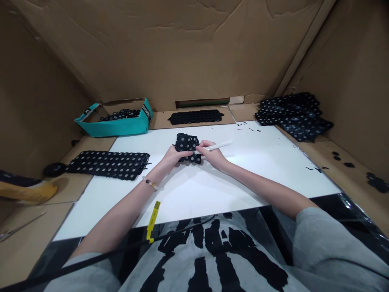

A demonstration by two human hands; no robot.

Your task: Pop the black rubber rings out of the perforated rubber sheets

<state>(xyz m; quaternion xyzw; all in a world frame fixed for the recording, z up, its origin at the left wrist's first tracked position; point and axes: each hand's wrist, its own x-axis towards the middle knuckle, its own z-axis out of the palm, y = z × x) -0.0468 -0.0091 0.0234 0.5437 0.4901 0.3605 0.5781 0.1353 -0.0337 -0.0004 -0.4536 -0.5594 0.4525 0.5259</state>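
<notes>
Black dotted piece (184, 142) held at the middle of the white counter (194, 190)

The piece is near the counter's center, in front of the person; whether it touches the surface cannot be told. Thumbs and tool cover part of its lower half. The left hand (175, 155) grips its left side, thumb laid across the front, most of the other fingers hidden behind. The right hand (212, 155) pinches a white pen-like tool (221, 145), its free end slanting up to the right; its working tip is too small to make out. Both forearms reach in from the lower corners and converge, and a beaded bracelet (150, 183) circles the left wrist. To the left lies a dotted black strip (109, 164); behind it, a teal box (118, 129) half hides its dark contents. At the left edge, a yellow-and-dark container (28, 190) and a thin metal tool (22, 226) are cut off.
</notes>
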